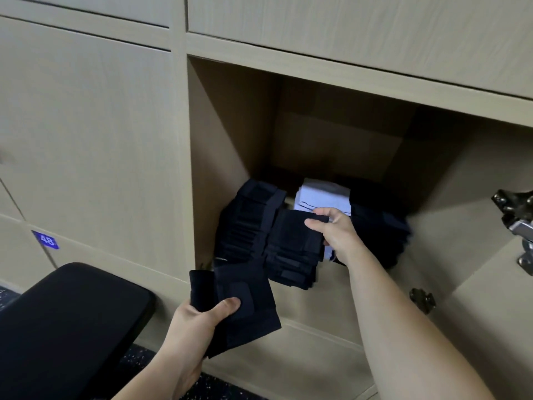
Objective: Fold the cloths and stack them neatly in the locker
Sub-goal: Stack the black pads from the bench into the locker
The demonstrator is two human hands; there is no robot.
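Navy folded cloth, held (245,298): at six o'clock in the view, outside the locker, just below its front edge.
Left hand (196,321): grips that cloth, thumb on top, fingers curled underneath.
Right hand (337,232): reaches inside; thumb and fingers pinch the top navy cloth (297,229) of the middle stack.
Beige wooden locker compartment (230,125): open.
Navy cloth stacks (248,226): side by side on the compartment floor, at nine and three o'clock of the right hand; the right one is blurred.
White folded cloth (323,194): at twelve o'clock of the right hand, further back.
Black padded seat (72,313): at eight o'clock.
Blue "48" label (46,240): at nine o'clock.
Metal hinge (516,217): at three o'clock.
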